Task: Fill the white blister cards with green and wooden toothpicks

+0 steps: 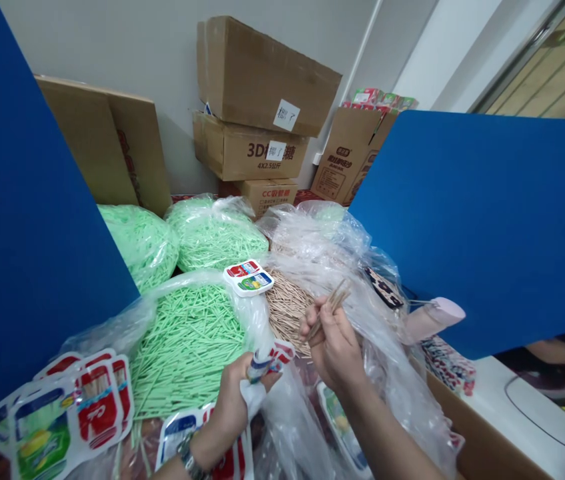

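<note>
My left hand [237,393], with a watch at the wrist, is wrapped round a folded printed packet [258,369] in front of the green sticks [187,340]. My right hand [332,337] pinches a small bundle of thin brown sticks [331,305], tilted up to the right, above the open bag of brown sticks [285,303]. A red and green printed packet [249,278] lies on the plastic between the two open bags. Several filled packets [62,410] are stacked at the lower left.
Closed bags of green sticks [215,233] lie behind. Cardboard boxes [262,80] stand stacked by the wall. Blue panels [487,227] flank both sides. At the right are a pale cup [435,320], a dark patterned item [385,288] and part of another person's arm [562,351].
</note>
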Demonstrator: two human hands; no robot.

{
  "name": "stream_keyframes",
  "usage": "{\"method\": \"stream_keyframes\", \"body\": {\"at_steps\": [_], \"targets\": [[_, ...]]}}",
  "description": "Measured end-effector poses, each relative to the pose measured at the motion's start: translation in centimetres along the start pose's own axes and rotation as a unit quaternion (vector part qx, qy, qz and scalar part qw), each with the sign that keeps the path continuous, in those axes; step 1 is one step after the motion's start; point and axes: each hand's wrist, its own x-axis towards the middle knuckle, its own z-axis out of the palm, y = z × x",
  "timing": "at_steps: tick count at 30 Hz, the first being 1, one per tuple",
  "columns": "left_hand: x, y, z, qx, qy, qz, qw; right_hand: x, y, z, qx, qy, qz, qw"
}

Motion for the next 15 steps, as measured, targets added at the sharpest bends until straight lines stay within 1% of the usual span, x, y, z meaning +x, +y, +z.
{"method": "stream_keyframes", "body": {"at_steps": [3,5,7,10,15], "targets": [[-0.1,0.3,-0.2,0.091,0.033,0.04,0.995,-0.5,0.3,0.7,-0.009,-0.034,-0.021,0.999],[-0.1,0.5,-0.2,0.125,0.039,0.057,0.99,-0.8,0.9,0.8,-0.039,-0.051,-0.035,0.997],[-0.1,0.6,-0.2,0.134,0.036,0.063,0.988,-1.1,1.4,0.8,-0.105,-0.057,-0.056,0.991],[0.0,0.7,-0.2,0.136,0.034,0.064,0.988,-1.6,2.1,0.6,-0.197,-0.048,-0.09,0.975],[0.2,0.7,0.1,0.127,0.044,0.06,0.989,-2.2,2.9,0.8,-0.245,-0.032,-0.108,0.963]]}}
